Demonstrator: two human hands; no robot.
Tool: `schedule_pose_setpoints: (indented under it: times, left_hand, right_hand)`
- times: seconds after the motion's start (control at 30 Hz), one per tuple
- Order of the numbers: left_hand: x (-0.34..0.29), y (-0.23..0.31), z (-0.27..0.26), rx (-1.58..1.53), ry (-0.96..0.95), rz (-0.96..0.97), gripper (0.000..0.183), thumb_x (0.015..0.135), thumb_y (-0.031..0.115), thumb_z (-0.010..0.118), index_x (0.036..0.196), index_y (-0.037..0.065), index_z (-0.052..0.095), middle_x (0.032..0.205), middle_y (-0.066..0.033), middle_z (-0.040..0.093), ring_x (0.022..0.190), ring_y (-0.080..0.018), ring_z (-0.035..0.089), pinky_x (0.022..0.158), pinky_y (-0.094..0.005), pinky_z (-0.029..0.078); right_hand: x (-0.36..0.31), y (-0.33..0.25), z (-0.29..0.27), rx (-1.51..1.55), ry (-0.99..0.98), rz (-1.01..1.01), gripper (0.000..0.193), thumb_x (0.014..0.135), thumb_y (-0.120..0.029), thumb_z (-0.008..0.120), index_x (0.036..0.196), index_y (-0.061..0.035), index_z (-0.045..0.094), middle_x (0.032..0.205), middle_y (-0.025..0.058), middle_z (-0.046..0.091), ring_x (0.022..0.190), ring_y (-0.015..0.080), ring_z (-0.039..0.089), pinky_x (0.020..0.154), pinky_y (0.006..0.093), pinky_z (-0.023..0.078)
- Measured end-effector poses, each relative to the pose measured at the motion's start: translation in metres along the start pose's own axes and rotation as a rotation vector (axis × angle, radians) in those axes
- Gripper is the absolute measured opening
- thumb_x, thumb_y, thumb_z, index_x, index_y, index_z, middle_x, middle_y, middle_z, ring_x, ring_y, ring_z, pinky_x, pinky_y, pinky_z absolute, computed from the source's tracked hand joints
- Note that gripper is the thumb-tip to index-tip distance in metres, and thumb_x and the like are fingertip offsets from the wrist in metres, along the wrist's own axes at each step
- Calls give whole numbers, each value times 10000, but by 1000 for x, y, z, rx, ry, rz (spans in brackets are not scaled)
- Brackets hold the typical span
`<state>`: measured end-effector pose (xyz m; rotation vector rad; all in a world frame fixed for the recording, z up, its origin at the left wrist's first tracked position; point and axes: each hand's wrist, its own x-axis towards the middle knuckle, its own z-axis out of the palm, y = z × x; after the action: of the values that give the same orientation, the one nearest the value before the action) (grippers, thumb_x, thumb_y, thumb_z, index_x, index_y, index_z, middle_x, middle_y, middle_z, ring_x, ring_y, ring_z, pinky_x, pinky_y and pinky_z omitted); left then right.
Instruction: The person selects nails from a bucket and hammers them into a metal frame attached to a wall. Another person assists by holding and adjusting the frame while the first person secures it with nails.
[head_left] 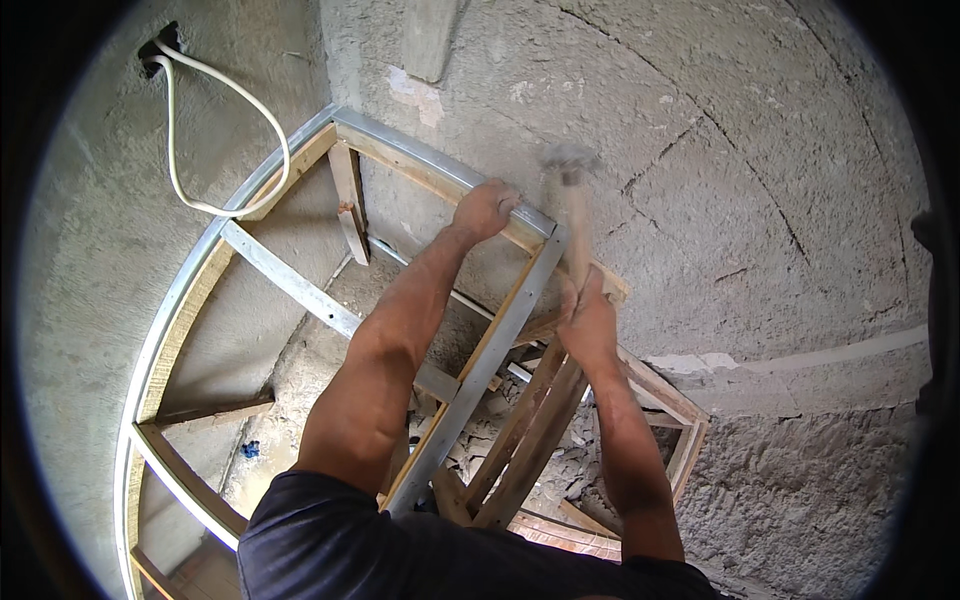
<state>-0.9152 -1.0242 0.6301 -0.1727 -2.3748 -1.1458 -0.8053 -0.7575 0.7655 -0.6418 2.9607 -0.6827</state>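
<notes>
A hammer stands raised in my right hand (588, 320), which is wrapped round the low part of its wooden handle (578, 222). The hammer head (568, 157) is smeared by motion, close to the rough wall. My left hand (487, 208) is closed over the metal channel (400, 147) that runs along the wall side of a frame, a little left of its corner. Whether the fingers also pinch something small cannot be seen. Timber (405, 172) lines the underside of the channel. Another metal channel (497, 345) meets it at the corner and runs back toward my body.
A metal crosspiece (290, 280) spans the frame. Wooden beams (530, 430) slope below my right arm, above rubble (480, 440). A white cable loop (275, 125) hangs from a wall hole at left. More timber framing (668, 400) stands at right along the rough wall (760, 200).
</notes>
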Motion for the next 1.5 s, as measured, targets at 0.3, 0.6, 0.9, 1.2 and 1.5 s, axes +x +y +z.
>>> schedule_pose_setpoints:
  times: [0.3,0.6,0.9,1.2,1.5]
  left_hand:
    - [-4,-2,6,-1,36,-6,129,959,177,659,966,73,733,952,-176,668,990,-391,643,871,-469,513]
    - [-5,-7,8,20,53,43,128,958,160,649,970,69,739,952,-182,662,951,-404,637,854,-467,517]
    - [-2,-5,7,24,73,74,137,959,169,655,956,67,746,938,-179,667,967,-400,650,869,-475,525]
    - [-2,-3,3,30,62,48,127,944,157,669,948,55,745,933,-187,670,972,-404,650,863,-466,523]
    - [1,12,-29,78,-93,24,319,936,296,701,1196,114,732,1015,-177,682,989,-395,674,873,-470,546]
  right_hand:
    - [2,-1,3,19,-33,76,339,1081,-254,546,1292,-8,447,909,356,691,914,587,664,785,613,523]
    - [1,1,3,87,67,-2,332,1084,-243,540,1318,-37,426,913,360,686,931,578,669,775,593,523]
    - [3,-1,1,101,55,57,340,1071,-244,550,1293,-8,446,887,350,697,904,557,685,802,609,519]
    - [-9,-4,7,35,-55,83,311,1086,-245,544,1268,-6,467,971,355,692,970,582,654,836,596,508]
    - [-29,8,11,157,70,5,416,1096,-308,544,1382,-20,453,990,337,692,960,566,663,832,562,515]
